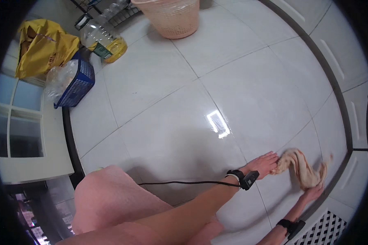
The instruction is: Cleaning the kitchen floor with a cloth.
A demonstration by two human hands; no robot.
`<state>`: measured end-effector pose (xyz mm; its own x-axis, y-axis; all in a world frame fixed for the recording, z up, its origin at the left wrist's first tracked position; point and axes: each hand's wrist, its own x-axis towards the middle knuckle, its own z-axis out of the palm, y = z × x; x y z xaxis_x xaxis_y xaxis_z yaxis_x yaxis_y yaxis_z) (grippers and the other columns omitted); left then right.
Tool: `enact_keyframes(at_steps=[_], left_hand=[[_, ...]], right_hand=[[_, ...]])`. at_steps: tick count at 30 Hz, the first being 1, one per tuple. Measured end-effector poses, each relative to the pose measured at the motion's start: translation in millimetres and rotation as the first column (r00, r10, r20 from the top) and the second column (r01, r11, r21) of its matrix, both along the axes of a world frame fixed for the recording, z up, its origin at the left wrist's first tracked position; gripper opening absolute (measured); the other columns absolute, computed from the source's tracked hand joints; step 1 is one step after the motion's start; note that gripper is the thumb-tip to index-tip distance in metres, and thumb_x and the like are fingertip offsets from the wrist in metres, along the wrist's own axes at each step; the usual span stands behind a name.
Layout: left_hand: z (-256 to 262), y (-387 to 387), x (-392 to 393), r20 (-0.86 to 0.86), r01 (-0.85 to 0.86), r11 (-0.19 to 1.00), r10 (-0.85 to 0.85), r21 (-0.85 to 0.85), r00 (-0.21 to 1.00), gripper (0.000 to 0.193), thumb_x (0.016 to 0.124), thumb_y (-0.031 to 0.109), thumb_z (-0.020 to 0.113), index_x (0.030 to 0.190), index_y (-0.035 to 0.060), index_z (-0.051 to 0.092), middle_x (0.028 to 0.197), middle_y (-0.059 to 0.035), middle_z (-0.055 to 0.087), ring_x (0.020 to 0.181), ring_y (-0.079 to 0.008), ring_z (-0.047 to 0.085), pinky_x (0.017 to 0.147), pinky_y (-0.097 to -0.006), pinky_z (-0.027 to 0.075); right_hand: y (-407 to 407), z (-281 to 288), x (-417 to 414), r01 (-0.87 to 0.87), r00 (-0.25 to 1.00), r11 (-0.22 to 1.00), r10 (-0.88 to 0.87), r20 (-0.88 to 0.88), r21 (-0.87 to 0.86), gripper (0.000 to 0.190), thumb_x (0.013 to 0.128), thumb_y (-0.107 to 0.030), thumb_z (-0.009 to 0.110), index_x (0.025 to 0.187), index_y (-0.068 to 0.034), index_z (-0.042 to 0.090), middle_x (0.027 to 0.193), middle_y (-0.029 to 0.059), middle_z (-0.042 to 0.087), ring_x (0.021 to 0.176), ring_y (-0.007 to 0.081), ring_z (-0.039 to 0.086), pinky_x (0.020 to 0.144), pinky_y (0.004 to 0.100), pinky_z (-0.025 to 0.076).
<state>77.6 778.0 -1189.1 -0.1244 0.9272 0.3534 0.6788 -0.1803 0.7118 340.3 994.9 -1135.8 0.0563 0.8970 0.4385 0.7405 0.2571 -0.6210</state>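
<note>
A beige cloth (301, 167) with orange-brown markings hangs in a curved, slightly blurred fold low over the white tiled floor, at the lower right. Its left end is in the fingers of my left hand (262, 165), whose wrist carries a black strapped device with a cable. At the cloth's lower right edge, my right hand (314, 193) grips it near the cabinet base; a black strapped device is on that wrist too. The right fingers are partly hidden by the cloth.
White cabinets (334, 55) with a dark plinth (337, 85) curve along the right. A pink basket (174, 21) stands at the top. An oil bottle (104, 43), a blue basket (79, 82) and a yellow bag (46, 49) are upper left. A lattice panel (325, 229) is lower right.
</note>
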Motion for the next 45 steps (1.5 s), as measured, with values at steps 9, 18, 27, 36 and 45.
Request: enact_keyframes(at_steps=[9, 18, 27, 36, 45], left_hand=[[20.9, -65.5, -25.5, 0.029, 0.258, 0.955, -0.256, -0.144, 0.966, 0.028, 0.074, 0.009, 0.056, 0.100, 0.0022, 0.050, 0.129, -0.0185, 0.040, 0.128, -0.0312, 0.029, 0.110, -0.0428, 0.017], [47.8, -220.2, -103.6, -0.108, 0.264, 0.834, -0.356, -0.484, 0.928, 0.041, 0.078, 0.010, 0.051, 0.118, 0.0031, 0.045, 0.125, -0.0140, 0.044, 0.121, -0.0291, 0.037, 0.109, -0.0393, 0.019], [111.8, -352.8, -218.4, 0.019, 0.182, 0.585, -0.273, -0.790, 0.962, 0.028, 0.077, 0.012, 0.054, 0.103, 0.0026, 0.050, 0.103, -0.0153, 0.054, 0.103, -0.0341, 0.048, 0.087, -0.0411, 0.041], [180.6, -433.3, -257.4, -0.241, -0.184, 0.846, 0.068, -0.500, 0.968, 0.027, 0.066, 0.003, 0.053, 0.094, 0.0051, 0.053, 0.090, -0.0107, 0.054, 0.089, -0.0308, 0.050, 0.078, -0.0416, 0.040], [114.6, -480.1, -195.2, -0.355, -0.313, 0.741, 0.107, -0.595, 0.929, 0.066, 0.064, 0.023, 0.069, 0.125, 0.0174, 0.046, 0.134, -0.0193, 0.033, 0.125, -0.0404, 0.028, 0.102, -0.0553, 0.018]], right_hand=[[-33.1, -63.0, -111.8, -0.083, 0.917, 0.996, 0.089, 0.389, -0.033, 0.038, 0.082, -0.022, 0.055, 0.114, -0.002, 0.053, 0.119, 0.0154, 0.052, 0.114, 0.0307, 0.045, 0.097, 0.0380, 0.034], [-256.4, -27.7, -427.3, -0.804, 0.585, 0.594, 0.799, 0.140, -0.027, 0.044, 0.067, -0.011, 0.058, 0.111, -0.005, 0.054, 0.123, 0.0157, 0.047, 0.119, 0.0301, 0.039, 0.100, 0.0446, 0.027], [-350.0, -46.9, -460.9, -0.898, 0.342, 0.428, 0.541, -0.768, -0.099, 0.035, 0.076, 0.001, 0.049, 0.110, -0.004, 0.054, 0.108, 0.0113, 0.057, 0.099, 0.0216, 0.054, 0.090, 0.0324, 0.040], [-353.7, 67.4, -338.7, -0.900, 0.342, 0.389, 0.353, -0.871, -0.196, 0.034, 0.078, 0.003, 0.050, 0.112, 0.000, 0.049, 0.111, 0.0083, 0.051, 0.103, 0.0163, 0.049, 0.089, 0.0283, 0.039], [-437.0, 61.7, -273.1, -0.767, 0.490, 0.493, 0.863, 0.121, -0.410, 0.068, 0.063, -0.033, 0.072, 0.121, -0.007, 0.046, 0.125, 0.0212, 0.037, 0.118, 0.0391, 0.033, 0.099, 0.0504, 0.024]])
